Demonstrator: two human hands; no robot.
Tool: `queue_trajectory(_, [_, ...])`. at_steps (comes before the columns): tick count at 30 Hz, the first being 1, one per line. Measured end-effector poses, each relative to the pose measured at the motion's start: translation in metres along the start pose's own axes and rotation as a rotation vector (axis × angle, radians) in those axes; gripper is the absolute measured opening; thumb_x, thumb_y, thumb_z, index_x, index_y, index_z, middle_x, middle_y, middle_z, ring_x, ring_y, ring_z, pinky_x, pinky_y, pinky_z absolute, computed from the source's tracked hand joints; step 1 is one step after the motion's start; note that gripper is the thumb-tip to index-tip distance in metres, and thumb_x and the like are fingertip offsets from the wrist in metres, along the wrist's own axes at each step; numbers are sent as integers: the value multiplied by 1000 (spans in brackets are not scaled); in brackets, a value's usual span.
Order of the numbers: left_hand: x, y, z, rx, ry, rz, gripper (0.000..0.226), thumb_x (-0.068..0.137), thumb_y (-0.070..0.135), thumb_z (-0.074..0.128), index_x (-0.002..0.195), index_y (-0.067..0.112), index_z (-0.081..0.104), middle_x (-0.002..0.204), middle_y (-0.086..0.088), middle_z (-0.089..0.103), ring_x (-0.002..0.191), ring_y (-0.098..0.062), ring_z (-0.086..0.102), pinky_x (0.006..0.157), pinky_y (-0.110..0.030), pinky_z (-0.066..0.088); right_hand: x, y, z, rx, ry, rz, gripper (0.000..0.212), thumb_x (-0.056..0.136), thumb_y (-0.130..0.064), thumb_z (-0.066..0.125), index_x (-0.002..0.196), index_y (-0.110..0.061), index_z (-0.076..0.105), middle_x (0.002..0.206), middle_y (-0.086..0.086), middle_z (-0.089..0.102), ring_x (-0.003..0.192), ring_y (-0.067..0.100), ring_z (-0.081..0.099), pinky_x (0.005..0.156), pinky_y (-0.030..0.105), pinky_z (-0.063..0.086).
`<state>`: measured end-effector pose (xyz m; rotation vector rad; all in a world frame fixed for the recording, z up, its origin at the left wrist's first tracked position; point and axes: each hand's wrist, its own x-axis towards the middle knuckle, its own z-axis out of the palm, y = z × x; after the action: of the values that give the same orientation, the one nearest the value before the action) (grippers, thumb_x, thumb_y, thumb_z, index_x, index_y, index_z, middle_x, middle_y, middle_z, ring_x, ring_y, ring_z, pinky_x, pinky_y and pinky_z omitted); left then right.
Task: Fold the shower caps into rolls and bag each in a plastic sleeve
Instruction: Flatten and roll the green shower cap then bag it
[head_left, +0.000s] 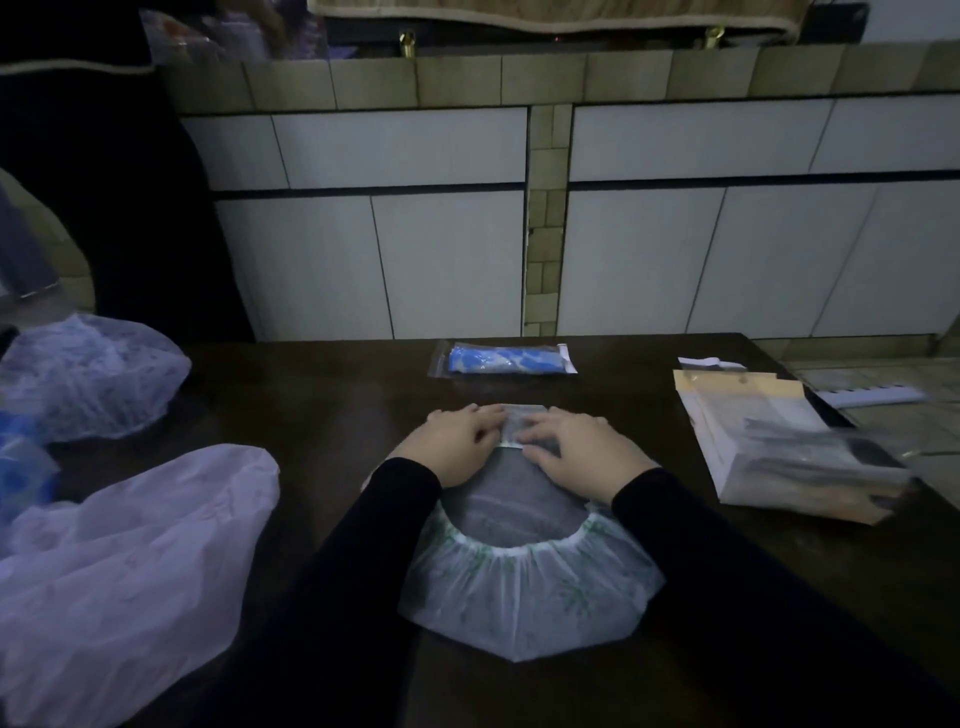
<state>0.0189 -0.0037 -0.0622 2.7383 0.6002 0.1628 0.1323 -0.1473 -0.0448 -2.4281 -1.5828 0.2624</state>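
At the far edge of the dark wooden table (322, 395) lies a clear plastic sleeve (503, 358) holding a blue-and-white rolled shower cap, lying crosswise and well apart from the hands. To the right stands a stack of empty sleeves (779, 441) with cardboard headers, leaning a little; the topmost ones look dark inside, though the dim light makes their contents hard to read. On the left sit two thin translucent bags: the farther bag (93, 374) holds a pale crumpled mass, probably more caps, and the nearer bag (130, 561) spreads wide over the table's near left corner. A bit of blue plastic (26, 467) shows between them at the left edge.

The green-printed shower cap (519, 587) lies flat in front of the person, its elastic opening facing up and its gathered rim nearest the camera. Its far edge is folded into a narrow band, and both hands rest on that band. The left hand (457, 431) presses with fingers laid fairly straight on the band's left end. The right hand (576, 447) lies beside it, fingers spread and flat on the band's right end, the thumb on the cap below. Neither hand curls round the plastic. Both black sleeves cross the cap's sides.
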Motion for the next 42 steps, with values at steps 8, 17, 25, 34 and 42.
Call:
queue_trajectory(8, [-9,4,-8,78,-176,-115,72,95,65,32,155,31,14,162,17,6,151,-15,3,115,-58,-8,-13,13,-17,94,-50,36,45,100,-48,38,144,-36,40,157,-15,22,145,15,19,118,49,7])
queue_trajectory(17, [-40,15,-5,142,-200,-261,87,85,80,24,155,34,2,164,5,-4,151,-17,-3,116,-58,5,-22,9,6,-88,-166,214,63,99,-58,19,154,-32,4,162,-7,-2,149,20,-1,113,63,3])
queue_trajectory(25, [-47,8,-15,61,30,-252,68,95,66,32,149,26,34,163,1,16,148,-18,16,115,-53,13,-26,7,-4,-78,37,207,58,100,-55,19,152,-30,21,161,-1,15,147,21,13,114,61,1])
queue_trajectory(34, [-123,61,8,66,-12,-278,119,62,98,29,154,32,-8,163,0,-14,150,-28,-7,116,-59,3,-91,-27,22,-68,-26,199,68,98,-58,20,155,-23,8,162,3,6,148,25,3,118,49,4])
queue_trajectory(42, [-126,29,6,91,-163,-218,125,54,97,43,152,39,-9,163,5,-16,150,-18,-11,117,-55,-2,-100,-11,25,-63,-62,177,80,89,-73,19,154,-29,1,162,-2,-3,149,21,-4,118,48,1])
